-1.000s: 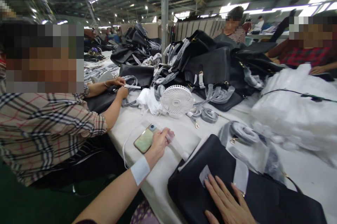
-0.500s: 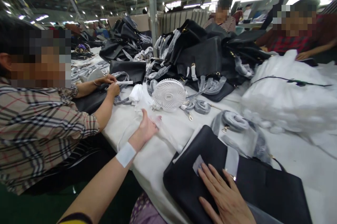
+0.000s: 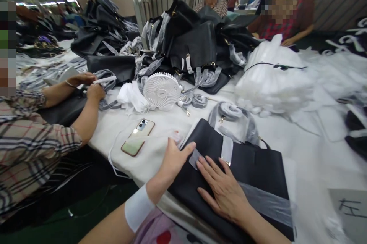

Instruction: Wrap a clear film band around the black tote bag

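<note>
A black bag point(image 3: 258, 167) lies on the white-covered table, with translucent film across its lower part and a pale strip over its clasp. My right hand point(image 3: 220, 186) rests flat on the bag, fingers spread, beside a small translucent piece point(image 3: 194, 159). At the bag's left edge is my left hand point(image 3: 174, 159), its thumb stretched toward that piece. Thin translucent film point(image 3: 160, 134) trails from the fingers of my left hand, which are partly hidden behind the bag's edge. A white band wraps my left wrist.
Left of my hands lies a phone point(image 3: 138, 137). Behind it stands a white fan point(image 3: 162, 90). Wrapped straps point(image 3: 229, 111) and a heap of black bags point(image 3: 192, 45) lie beyond. A white bundle point(image 3: 269, 79) sits right. A co-worker's hands point(image 3: 93, 83) hold a strip at left.
My left hand has moved right, from near the fan to the bag's left edge, with film trailing. The phone has come into sight. My right hand stays on the bag; the view has turned right.
</note>
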The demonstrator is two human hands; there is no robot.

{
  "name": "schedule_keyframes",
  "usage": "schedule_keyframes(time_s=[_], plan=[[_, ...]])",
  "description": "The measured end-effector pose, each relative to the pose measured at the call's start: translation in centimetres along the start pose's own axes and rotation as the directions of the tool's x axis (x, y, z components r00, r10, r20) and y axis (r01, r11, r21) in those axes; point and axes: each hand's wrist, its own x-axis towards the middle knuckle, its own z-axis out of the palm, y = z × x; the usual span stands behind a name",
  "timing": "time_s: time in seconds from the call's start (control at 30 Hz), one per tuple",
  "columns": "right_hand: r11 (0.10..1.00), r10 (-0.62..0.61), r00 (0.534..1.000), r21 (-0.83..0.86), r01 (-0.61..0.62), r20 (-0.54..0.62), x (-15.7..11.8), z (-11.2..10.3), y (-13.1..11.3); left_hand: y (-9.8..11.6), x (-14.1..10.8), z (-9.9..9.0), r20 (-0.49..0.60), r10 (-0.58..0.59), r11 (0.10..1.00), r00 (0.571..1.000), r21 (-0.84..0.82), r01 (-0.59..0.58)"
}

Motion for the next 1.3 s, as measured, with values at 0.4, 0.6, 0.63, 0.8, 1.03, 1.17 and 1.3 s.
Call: schedule_keyframes(time_s=[0.4,0.6,0.63,0.8,1.03,1.17,1.3], plan=[[0.994,0.037,0.999,0.104,-0.039,0.025,0.2,-0.2,-0.7,-3.6,-0.9,1.1,-0.015,0.307,0.806,0.952,0.536,-0.251],[0.979,0.066,0.995,0.187,-0.079,0.071,1.0,-0.3,-1.3,-4.5,-1.2,1.0,-0.007,0.435,0.716,0.901,0.609,-0.341],[0.975,0.078,0.994,0.201,-0.093,0.08,1.1,-0.3,-1.4,-4.6,-1.2,1.0,-0.015,0.466,0.709,0.885,0.604,-0.363],[0.959,0.098,0.991,0.257,-0.119,0.091,1.0,-0.1,-1.5,-4.9,-1.7,0.9,0.036,0.654,0.595,0.755,0.592,-0.544],[0.956,0.111,0.994,0.274,-0.101,-0.02,0.6,1.4,-1.5,-4.6,-4.1,1.9,0.481,0.772,0.245,0.416,0.378,-0.893],[0.979,0.143,0.989,0.151,-0.136,-0.034,0.0,3.2,-2.2,-5.3,-4.9,3.3,0.604,0.681,0.269,0.413,0.319,-0.909],[0.985,0.109,0.994,0.132,-0.112,0.024,-0.3,3.2,-2.4,-5.6,-4.9,4.0,0.664,0.503,0.367,0.553,0.416,-0.832]])
